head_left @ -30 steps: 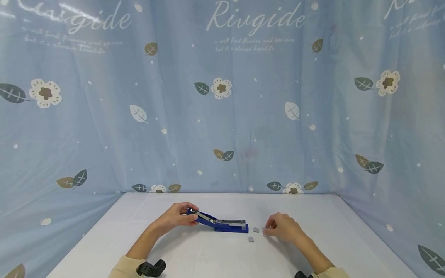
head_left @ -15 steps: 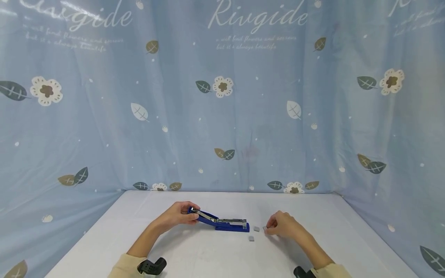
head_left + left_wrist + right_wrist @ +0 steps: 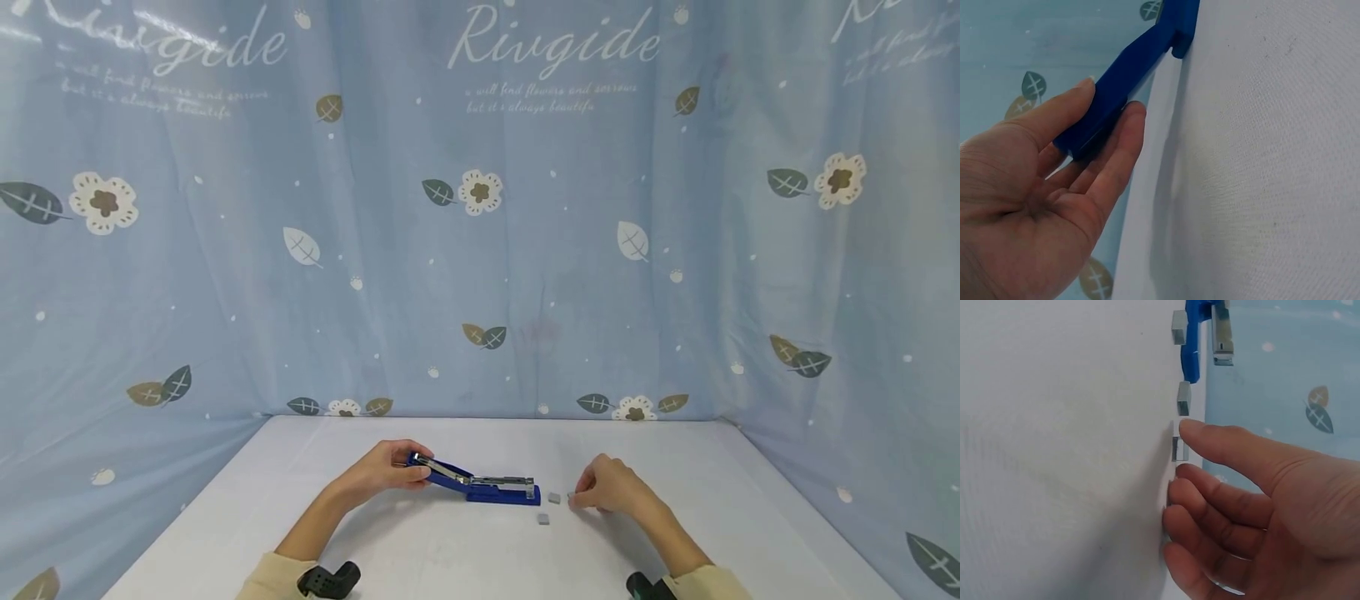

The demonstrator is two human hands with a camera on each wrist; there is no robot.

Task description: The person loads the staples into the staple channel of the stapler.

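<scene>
A blue stapler (image 3: 502, 495) lies on the table with its top swung far back and its metal magazine exposed. My left hand (image 3: 384, 468) grips the raised top arm, thumb on one side and fingers on the other, as the left wrist view shows on the blue arm (image 3: 1129, 75). To the right of the stapler, my right hand (image 3: 611, 486) pinches a small grey block of staples (image 3: 1179, 449) between thumb and index finger, close over the table. Two more staple blocks lie nearby, one (image 3: 554, 498) just off the stapler's end and another (image 3: 543, 519) nearer me.
The white table (image 3: 450, 558) carries the stapler and the staple blocks. A blue patterned curtain (image 3: 480, 267) hangs behind it and along both sides. Each wrist wears a black device (image 3: 330, 579) at the cuff.
The view shifts slightly. Both hands, the stapler and the staple blocks keep practically the same places.
</scene>
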